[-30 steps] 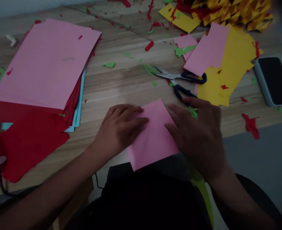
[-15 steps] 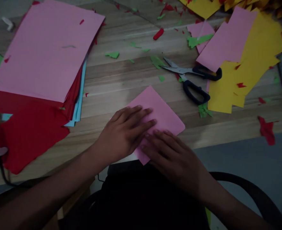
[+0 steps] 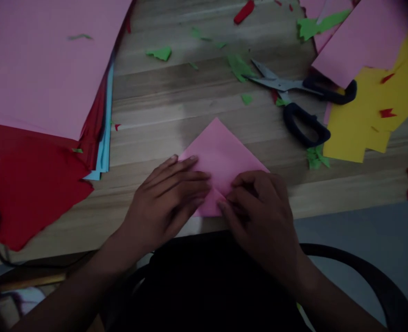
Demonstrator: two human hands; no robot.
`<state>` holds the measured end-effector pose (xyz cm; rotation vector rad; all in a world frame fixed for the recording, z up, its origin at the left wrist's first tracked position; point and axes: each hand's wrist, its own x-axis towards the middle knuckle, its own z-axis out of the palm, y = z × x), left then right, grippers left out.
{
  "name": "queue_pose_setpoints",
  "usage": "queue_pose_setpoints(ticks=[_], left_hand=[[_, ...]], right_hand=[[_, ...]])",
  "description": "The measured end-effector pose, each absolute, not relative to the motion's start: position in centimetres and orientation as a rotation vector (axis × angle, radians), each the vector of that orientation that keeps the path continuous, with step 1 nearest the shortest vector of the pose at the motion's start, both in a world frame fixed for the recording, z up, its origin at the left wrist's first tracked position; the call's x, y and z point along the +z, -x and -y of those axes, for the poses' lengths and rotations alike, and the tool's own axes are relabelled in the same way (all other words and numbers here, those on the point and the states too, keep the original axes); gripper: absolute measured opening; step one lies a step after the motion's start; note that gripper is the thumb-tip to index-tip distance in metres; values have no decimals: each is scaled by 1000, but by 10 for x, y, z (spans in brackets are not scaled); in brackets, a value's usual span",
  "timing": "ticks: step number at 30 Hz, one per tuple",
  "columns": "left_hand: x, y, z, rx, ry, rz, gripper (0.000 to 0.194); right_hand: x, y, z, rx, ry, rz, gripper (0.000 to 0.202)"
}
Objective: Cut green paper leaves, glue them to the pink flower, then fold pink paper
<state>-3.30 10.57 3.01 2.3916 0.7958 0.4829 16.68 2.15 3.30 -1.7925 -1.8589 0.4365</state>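
A pink sheet of paper (image 3: 221, 152) lies on the wooden table in front of me, with one corner pointing away and its lower corner folded up. My left hand (image 3: 171, 196) rests on its left side, fingers stretched out and lying on the sheet. The thumb and fingertips of my right hand (image 3: 259, 207) are closed on the folded flap near the middle of the sheet. Part of the paper's right side is hidden under this hand. Scissors (image 3: 283, 85) with dark blue handles lie beyond the paper to the right, blades apart.
At the left is a stack of pink sheets (image 3: 45, 64) over red and light blue ones. Crumpled red paper (image 3: 38, 193) lies at its near edge. Yellow cut pieces (image 3: 349, 120) are at the right. Green scraps (image 3: 160, 53) dot the wooden table (image 3: 148, 138).
The paper's lower corner has been folded up. My right hand has gone from lying flat to pinching the flap, and my left hand has moved a little left. The view has come closer.
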Motion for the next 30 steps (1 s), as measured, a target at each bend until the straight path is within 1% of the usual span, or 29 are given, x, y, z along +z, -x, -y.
queue_pose_setpoints(ticks=[4, 7, 14, 22, 26, 30], left_hand=[[32, 32, -102, 452, -2420, -819, 12], [31, 32, -102, 426, -2449, -827, 9], [30, 30, -102, 383, -2437, -879, 18], [28, 31, -103, 440, -2419, -825, 22], [28, 31, -103, 404, -2423, -829, 27], [29, 31, -103, 347, -2420, -851, 26]], right_hand=[[32, -166, -25, 441, 1832, 1874, 21], [31, -165, -26, 392, 1863, 1871, 20], [31, -163, -28, 348, 1912, 1898, 21], [29, -167, -29, 374, 1899, 1926, 25], [31, -168, -29, 403, 1908, 1934, 23], [31, -167, -29, 407, 1928, 1920, 22]])
